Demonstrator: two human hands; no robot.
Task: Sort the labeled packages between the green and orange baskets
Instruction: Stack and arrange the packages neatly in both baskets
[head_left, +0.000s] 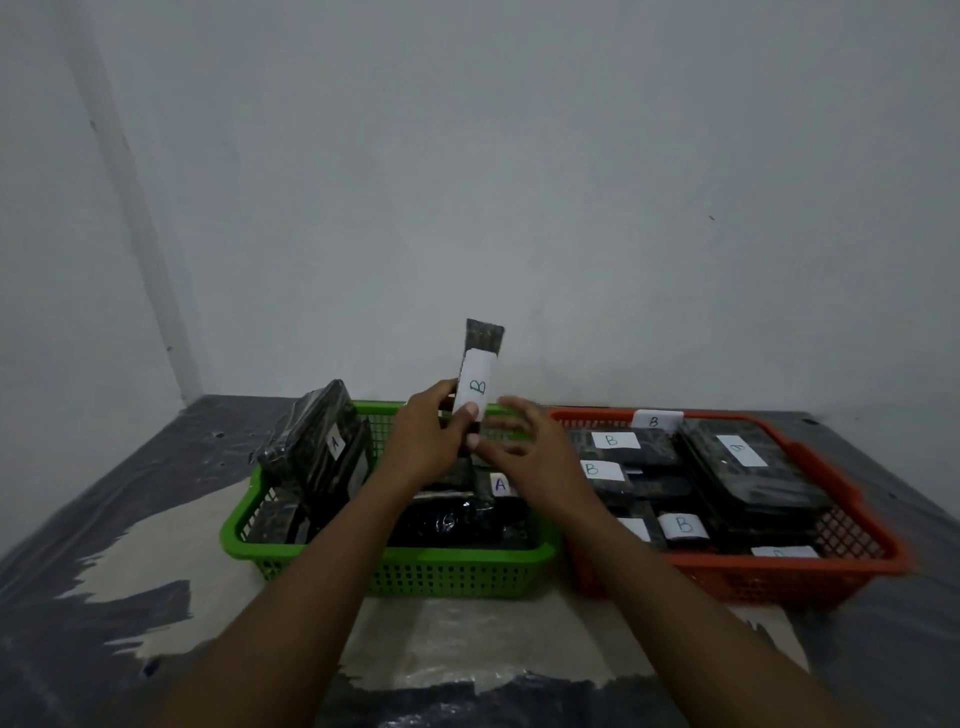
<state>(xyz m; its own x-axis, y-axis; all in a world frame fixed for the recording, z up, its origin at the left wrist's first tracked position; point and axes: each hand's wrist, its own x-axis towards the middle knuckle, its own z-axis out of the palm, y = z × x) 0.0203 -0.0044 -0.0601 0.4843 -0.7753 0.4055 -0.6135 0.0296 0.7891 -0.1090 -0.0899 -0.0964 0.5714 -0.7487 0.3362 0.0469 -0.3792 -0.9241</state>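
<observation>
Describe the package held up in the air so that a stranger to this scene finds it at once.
Look at the green basket, the left one of the two baskets. Above its far rim the left hand holds one dark package upright. It alone is lifted clear of the baskets, and its white label reads B.

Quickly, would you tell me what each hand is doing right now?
Left hand: grips the package labeled B, held upright above the green basket.
Right hand: open, fingers spread, blurred, close beside that package.
</observation>
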